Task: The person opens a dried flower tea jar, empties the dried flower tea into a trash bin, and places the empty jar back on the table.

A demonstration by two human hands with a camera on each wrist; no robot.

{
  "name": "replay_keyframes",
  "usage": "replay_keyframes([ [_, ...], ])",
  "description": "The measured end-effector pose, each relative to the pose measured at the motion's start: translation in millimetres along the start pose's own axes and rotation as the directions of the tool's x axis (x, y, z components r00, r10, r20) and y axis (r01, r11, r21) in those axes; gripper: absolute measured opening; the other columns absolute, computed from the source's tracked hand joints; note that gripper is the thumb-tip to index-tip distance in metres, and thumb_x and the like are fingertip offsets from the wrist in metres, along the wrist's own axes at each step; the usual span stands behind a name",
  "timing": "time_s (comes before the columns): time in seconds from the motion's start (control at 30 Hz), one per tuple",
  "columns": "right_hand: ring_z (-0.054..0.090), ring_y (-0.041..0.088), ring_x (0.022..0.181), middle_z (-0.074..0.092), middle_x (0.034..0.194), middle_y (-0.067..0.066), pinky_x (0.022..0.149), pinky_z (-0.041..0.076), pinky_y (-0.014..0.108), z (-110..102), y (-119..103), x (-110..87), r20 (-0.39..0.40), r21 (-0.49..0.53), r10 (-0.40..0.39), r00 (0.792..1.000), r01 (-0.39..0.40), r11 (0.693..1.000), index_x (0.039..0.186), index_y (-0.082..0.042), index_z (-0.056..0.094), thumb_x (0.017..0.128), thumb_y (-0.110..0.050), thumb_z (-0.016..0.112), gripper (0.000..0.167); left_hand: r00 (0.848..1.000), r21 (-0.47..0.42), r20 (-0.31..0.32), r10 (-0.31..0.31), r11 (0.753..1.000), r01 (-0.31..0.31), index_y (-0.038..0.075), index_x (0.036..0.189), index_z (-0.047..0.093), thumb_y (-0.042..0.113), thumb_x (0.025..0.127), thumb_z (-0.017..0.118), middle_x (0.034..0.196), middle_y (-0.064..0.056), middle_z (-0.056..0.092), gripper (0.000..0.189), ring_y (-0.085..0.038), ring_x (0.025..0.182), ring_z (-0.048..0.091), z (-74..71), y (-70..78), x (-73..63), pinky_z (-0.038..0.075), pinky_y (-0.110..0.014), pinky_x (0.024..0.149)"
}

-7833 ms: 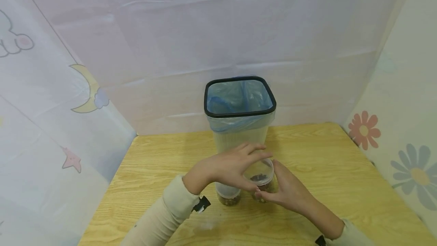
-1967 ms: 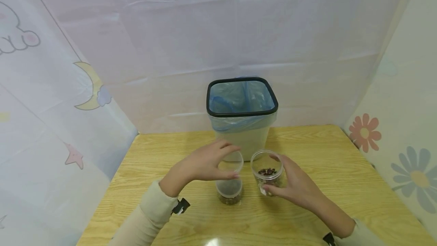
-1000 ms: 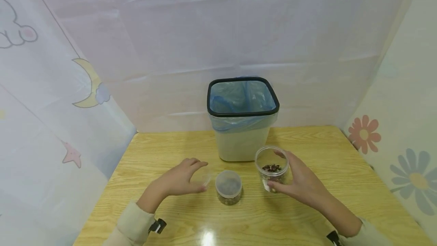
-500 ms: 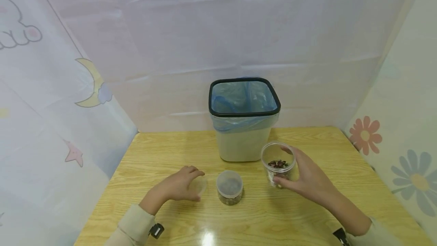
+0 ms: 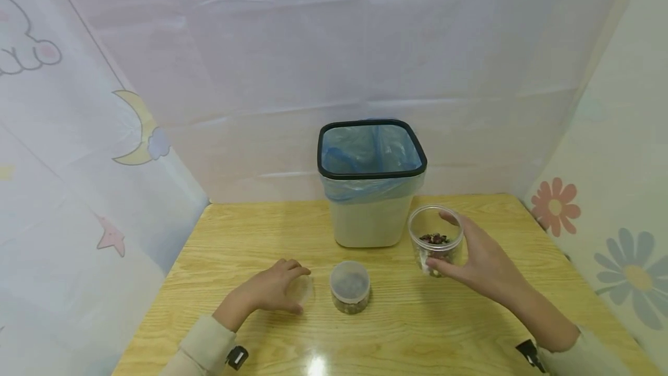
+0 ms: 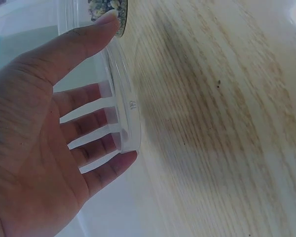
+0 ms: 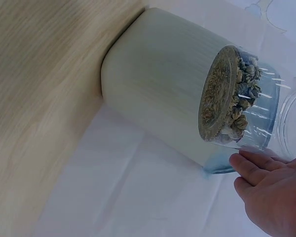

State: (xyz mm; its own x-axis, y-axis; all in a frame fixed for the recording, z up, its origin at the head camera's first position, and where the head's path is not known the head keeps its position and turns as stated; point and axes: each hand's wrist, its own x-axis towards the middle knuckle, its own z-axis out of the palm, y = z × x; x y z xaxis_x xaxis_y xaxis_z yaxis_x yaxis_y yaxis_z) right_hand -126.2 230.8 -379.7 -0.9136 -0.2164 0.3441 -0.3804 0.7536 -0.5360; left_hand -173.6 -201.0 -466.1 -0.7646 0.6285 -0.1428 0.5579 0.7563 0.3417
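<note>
My left hand (image 5: 267, 290) holds a clear round lid (image 6: 130, 106) by its edge, on edge close to the tabletop, with the thumb on one side and the fingers on the other. To the right, my right hand (image 5: 485, 260) grips an open clear plastic jar (image 5: 437, 251) around its side, raised above the table. Dried, dark reddish-brown flower-like pieces fill its lower part; in the right wrist view its base and the dried buds (image 7: 240, 98) show through the wall. Between the hands, a second clear jar (image 5: 349, 288) stands upright with a lid on and dried contents inside.
A white wastebasket (image 5: 367, 222) with a black rim and a blue bag liner stands behind the jars, left of the raised jar. The wooden table (image 5: 245, 219) meets a pale sheet at the back, with printed sheets on both sides.
Since the earliest frame the hands have parted, the lid coming away from the jar. The left hand has moved left and down with the lid; the right has carried the jar up and right.
</note>
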Motion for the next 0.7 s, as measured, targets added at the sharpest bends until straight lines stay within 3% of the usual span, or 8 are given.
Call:
replay_keyframes([
  [0.7, 0.045, 0.048, 0.134, 0.049, 0.149, 0.02, 0.097, 0.04, 0.068, -24.0, -2.0, 14.8, -0.042, -0.014, -0.026, 0.999, 0.026, 1.0, 0.154, -0.013, 0.037, 0.08, -0.043, 0.087, 0.093, 0.999, 0.002, 0.052, -0.007, 1.0, 0.007, 0.015, 0.143, 0.056, 0.044, 0.075, 0.089, 0.14, -0.004, 0.054, 0.082, -0.028, 0.128, 0.051, 7.1, -2.0, 0.2, 0.049, -0.047, 0.103],
])
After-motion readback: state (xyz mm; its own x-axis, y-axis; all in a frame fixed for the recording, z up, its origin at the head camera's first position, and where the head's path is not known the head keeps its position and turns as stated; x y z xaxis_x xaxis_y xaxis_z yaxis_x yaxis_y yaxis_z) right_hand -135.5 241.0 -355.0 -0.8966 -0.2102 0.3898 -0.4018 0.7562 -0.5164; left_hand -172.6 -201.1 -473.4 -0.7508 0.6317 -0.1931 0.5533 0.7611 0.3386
